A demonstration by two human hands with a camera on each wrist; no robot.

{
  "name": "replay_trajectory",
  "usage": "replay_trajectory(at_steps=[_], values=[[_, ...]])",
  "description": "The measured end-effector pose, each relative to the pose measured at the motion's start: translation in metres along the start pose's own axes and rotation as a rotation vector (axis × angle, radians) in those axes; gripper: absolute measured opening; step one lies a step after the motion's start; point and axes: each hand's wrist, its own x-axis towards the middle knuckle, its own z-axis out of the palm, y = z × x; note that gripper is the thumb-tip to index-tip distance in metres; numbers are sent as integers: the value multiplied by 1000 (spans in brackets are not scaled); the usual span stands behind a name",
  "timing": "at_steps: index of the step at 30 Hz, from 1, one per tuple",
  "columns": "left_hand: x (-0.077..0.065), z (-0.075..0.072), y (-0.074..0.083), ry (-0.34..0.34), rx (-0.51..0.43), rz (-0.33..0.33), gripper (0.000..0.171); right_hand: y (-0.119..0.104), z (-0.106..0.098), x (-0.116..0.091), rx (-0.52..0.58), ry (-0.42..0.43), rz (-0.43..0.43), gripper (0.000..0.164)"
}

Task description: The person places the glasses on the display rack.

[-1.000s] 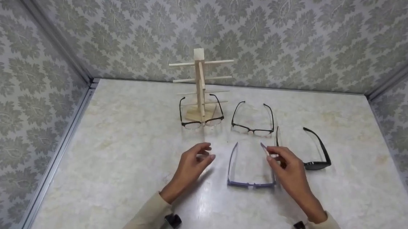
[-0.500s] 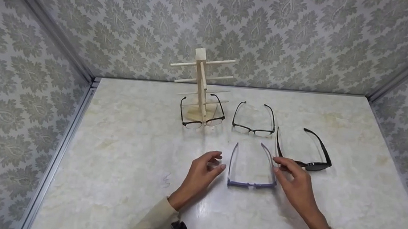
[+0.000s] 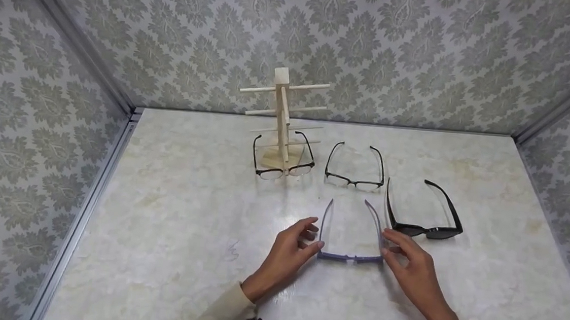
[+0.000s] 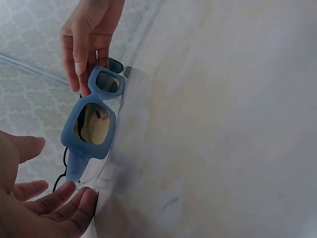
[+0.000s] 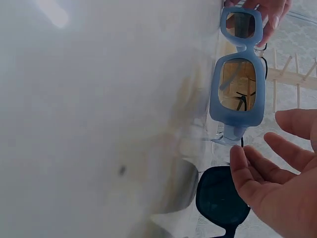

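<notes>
Blue-framed sunglasses (image 3: 334, 257) stand on the table with both temples unfolded and pointing away from me. My left hand (image 3: 285, 251) is at their left hinge, fingertips beside the temple and thumb apart from the fingers. On the other side, my right hand (image 3: 416, 269) has its fingertips at the right temple, fingers loosely bent. In the left wrist view the blue frame (image 4: 69, 141) faces the camera, its near temple end by my fingertips. The right wrist view shows my fingertips just under the frame's hinge; firm contact is unclear.
Black sunglasses (image 3: 442, 234) lie close to the right hand. Black-rimmed eyeglasses (image 3: 353, 181) stand behind the blue pair. Another black-rimmed pair (image 3: 268, 174) stands at the foot of a wooden display rack (image 3: 282, 109) with side pegs. Patterned walls enclose the table (image 3: 170, 197).
My left hand has moved right to the blue sunglasses' left hinge. My right hand has slid from the right temple's tip toward the front. The sunglasses have stayed in place.
</notes>
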Motion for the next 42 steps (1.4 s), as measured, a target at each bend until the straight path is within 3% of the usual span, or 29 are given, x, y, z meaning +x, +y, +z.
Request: replay_trajectory(at_steps=[7, 13, 24, 29, 35, 39, 42], values=[[-3, 1, -3, -5, 24, 20, 56, 4, 1, -1, 20, -110, 206, 45], [-2, 2, -3, -23, 25, -19, 55, 4, -2, 2, 34, -155, 321, 46], [-1, 5, -6, -60, 33, 24, 53, 5, -5, 3, 27, -171, 354, 49], [-2, 9, -12, -73, 79, 97, 55, 5, -9, 0, 43, -175, 386, 50], [-5, 5, -13, -92, 99, 113, 58, 7, -6, -1, 138, -194, 417, 51], [-5, 6, -18, -70, 96, 173, 59, 5, -6, 0, 192, -198, 417, 51], [-5, 5, -13, -69, 69, 156, 60, 1, -6, 2, 211, -198, 403, 51]])
